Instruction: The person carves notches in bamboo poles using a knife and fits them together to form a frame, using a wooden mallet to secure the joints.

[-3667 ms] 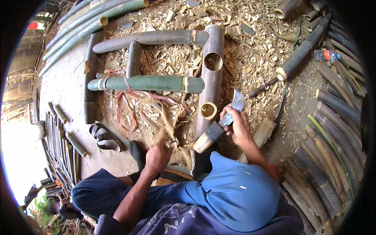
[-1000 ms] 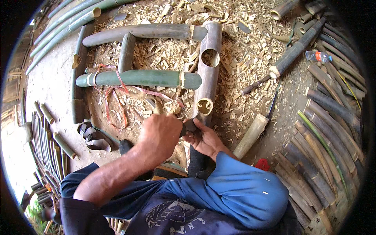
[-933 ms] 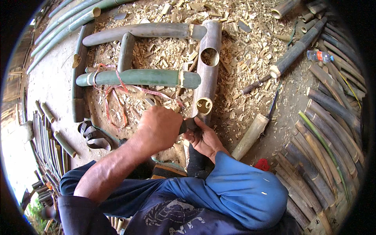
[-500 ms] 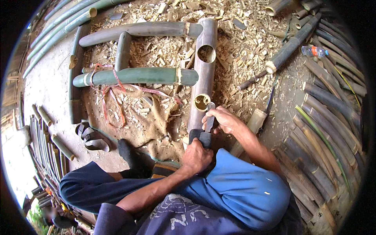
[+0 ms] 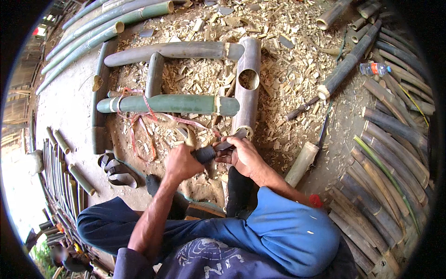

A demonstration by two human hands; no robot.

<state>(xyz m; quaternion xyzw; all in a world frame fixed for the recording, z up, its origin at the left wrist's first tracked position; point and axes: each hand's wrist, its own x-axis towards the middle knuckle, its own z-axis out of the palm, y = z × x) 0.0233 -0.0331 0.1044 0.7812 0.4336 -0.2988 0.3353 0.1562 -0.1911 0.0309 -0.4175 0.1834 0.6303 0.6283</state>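
Since the knife has swung crosswise, it looks steadied both ends. Left hand clamps wrapped handle; right hand fingers pinch blade.

Centre: dark tool partly hidden by left grip; lower post hole partly covered. Upper left: outermost pole cut off. Lower left: round patch blurred.

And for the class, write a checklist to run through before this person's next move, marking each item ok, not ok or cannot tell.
1. Left hand gripping the dark handle: ok.
2. Right hand clear of the blade: not ok, it touches the metal.
3. Nearer hole in the bamboo post fully visible: not ok, partly covered.
4. Blade's edge sharp: cannot tell.
5. Plastic bottle away from the hands: ok.
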